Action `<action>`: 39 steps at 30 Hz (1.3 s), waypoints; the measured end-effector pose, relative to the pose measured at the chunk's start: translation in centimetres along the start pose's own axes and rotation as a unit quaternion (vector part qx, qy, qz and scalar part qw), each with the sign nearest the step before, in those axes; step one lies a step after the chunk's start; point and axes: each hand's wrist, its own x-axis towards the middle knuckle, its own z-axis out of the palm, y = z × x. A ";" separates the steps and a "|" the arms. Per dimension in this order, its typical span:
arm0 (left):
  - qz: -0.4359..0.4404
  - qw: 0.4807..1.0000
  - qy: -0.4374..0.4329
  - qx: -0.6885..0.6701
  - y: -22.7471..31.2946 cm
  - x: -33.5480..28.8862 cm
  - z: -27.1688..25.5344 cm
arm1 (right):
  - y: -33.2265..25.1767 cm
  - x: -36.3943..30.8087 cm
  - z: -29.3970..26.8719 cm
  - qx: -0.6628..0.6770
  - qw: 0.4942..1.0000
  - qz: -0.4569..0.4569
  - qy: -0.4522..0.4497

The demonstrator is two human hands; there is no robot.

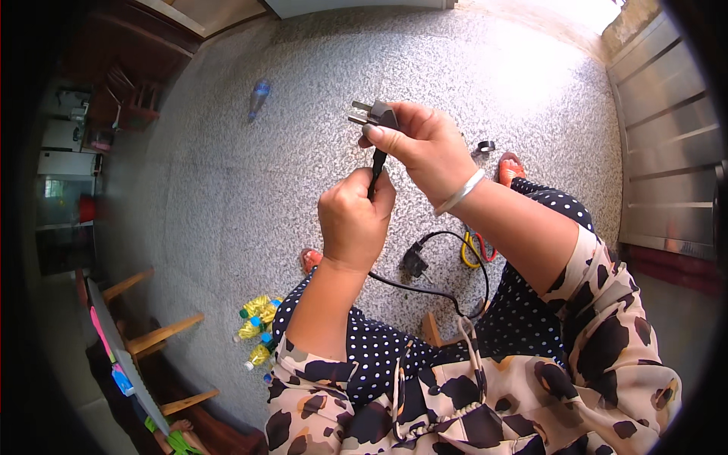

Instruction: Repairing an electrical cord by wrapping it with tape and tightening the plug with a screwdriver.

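The right hand [436, 144] pinched the power plug [385, 114] at twelve o'clock, wisely by its hard-looking body. The left hand [353, 216] squeezed its bendy cord [378, 161].

A speckled grey terrazzo floor [197, 182] spreads beneath and around the grip, carrying a blue-tinted plastic bottle [259, 97] ahead and to its left, and a roll of black tape [487, 145] off to its right. Nearer the body than the grip, and rightward of it, lie a black power plug [415, 261] and a tool's looped yellow-and-red handles [464, 255]. To the grip's left, also nearer the body, plastic bottles with yellow contents [258, 326] cluster, with wooden table legs [165, 334] standing farther left.
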 end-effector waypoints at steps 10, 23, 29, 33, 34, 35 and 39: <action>-0.197 0.936 -0.153 -0.249 -1.5 0.7 -0.3 | -0.7 0.5 0.3 0.056 0.997 0.022 0.042; -0.238 0.553 -0.247 -0.759 -1.5 -0.8 -1.6 | -1.5 -0.1 -0.8 0.273 0.938 0.170 -0.133; -0.293 0.628 -0.116 -0.712 -0.7 -1.7 -1.6 | -1.1 -0.2 -0.8 0.282 0.925 0.150 -0.205; -0.214 0.827 -0.029 -0.519 -0.4 -1.5 -1.2 | -0.4 0.1 -0.5 0.163 0.970 0.078 -0.163; -0.187 0.867 -0.017 -0.461 -0.5 -1.5 -1.1 | -0.3 0.1 -0.3 0.151 0.973 0.075 -0.157; -0.159 0.902 -0.005 -0.401 -0.5 -1.4 -1.1 | -0.1 0.2 -0.2 0.136 0.977 0.084 -0.139; -0.210 0.864 -0.012 -0.458 -0.4 -1.3 -1.4 | 0.2 -0.1 0.1 0.178 0.970 0.130 -0.098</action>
